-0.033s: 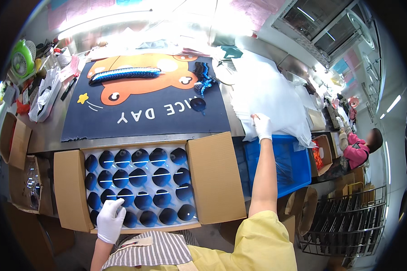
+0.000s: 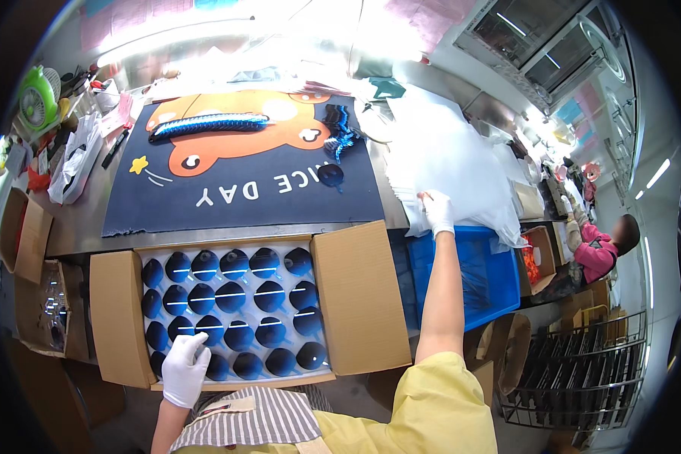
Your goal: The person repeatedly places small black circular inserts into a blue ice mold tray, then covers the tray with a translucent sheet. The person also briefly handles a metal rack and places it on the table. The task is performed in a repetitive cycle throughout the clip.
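My left hand (image 2: 185,371), in a white glove, is over the front left of an open cardboard box (image 2: 361,303). Its index finger is stretched out and the thumb stands apart, with the fingertips close to the dark blue gradient lenses (image 2: 239,335) set in rows in the box. Out to the right, my right hand (image 2: 437,211) has a white glove with bare fingertips showing. Its fingers are pinched at the near left edge of a stack of thin white translucent sheets (image 2: 450,147). A single lens (image 2: 330,175) lies on the dark mat (image 2: 227,216).
On the mat are a long row of stacked lenses (image 2: 208,127) and a smaller heap of lenses (image 2: 340,130). A blue bin (image 2: 499,291) stands below the sheets. Far left are a green fan (image 2: 38,106) and a small carton (image 2: 76,318). A person in pink (image 2: 599,256) is at the right.
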Demonstrator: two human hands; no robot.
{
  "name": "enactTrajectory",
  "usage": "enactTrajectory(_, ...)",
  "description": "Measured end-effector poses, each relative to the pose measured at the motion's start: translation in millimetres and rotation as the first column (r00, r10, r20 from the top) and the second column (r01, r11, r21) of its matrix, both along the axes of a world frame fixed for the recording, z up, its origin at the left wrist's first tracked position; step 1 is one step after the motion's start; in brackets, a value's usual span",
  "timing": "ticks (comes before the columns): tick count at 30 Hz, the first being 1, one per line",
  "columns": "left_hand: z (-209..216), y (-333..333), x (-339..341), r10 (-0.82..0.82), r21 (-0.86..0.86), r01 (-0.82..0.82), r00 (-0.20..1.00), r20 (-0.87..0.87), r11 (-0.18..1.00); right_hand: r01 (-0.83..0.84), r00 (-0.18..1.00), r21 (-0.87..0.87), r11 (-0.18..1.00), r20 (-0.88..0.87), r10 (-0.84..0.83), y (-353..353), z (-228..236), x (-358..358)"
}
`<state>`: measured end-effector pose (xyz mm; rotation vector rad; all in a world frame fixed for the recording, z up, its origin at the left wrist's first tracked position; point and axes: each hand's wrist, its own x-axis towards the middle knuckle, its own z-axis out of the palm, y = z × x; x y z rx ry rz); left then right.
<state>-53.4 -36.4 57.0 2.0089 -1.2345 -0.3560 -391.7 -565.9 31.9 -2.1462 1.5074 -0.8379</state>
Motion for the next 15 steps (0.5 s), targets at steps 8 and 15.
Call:
enactTrajectory(8, 6, 7, -10, 0.028, -0.014, -0.027, 0.999, 0.018, 1.0, 0.088, 0.996, -0.188, 0.978, 0.014, -0.087, -42, 10, 6)
enactTrajectory(15, 15, 9, -11, 0.038, -0.068, -0.038, 0.999, 0.004, 0.997, 0.186, 0.973, -0.562, 0.806, 0.221, -0.07, -46, 46, 26)
